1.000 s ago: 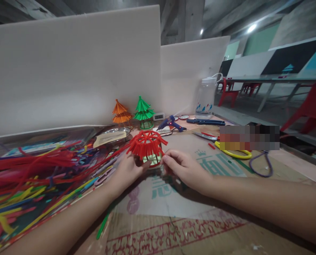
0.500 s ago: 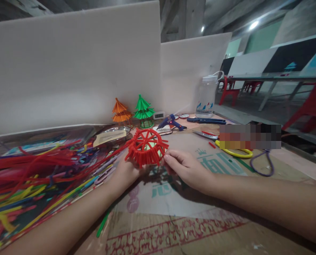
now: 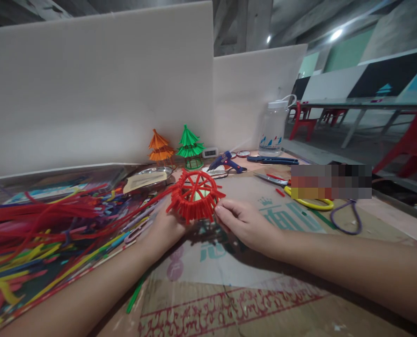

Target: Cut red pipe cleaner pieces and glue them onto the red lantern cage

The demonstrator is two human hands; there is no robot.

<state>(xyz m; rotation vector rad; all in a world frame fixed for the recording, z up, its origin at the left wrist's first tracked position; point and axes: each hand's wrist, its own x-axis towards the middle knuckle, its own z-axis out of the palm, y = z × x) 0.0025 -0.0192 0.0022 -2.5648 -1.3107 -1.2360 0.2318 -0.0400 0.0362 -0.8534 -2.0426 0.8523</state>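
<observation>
At your far left the loose pipe cleaners lie in a many-coloured heap on the desk, with plenty unused. Your left hand cups the red fringed dome from below and behind. Its fingers are mostly hidden by the piece, so the grip looks closed on the underside, though I cannot tell how tightly. The dome is held up between your hands, with its top tipped toward you. Its spokes, rings and hanging fringe look complete, and something pale green shows inside. Your right hand has thumb and forefinger pinched on the fringe at the dome's right edge, the other fingers curled. Judged against the orange tower and green tower behind, each stacked in tiers, yours is one tier so far. The glue gun and scissors lie untouched further right.
</observation>
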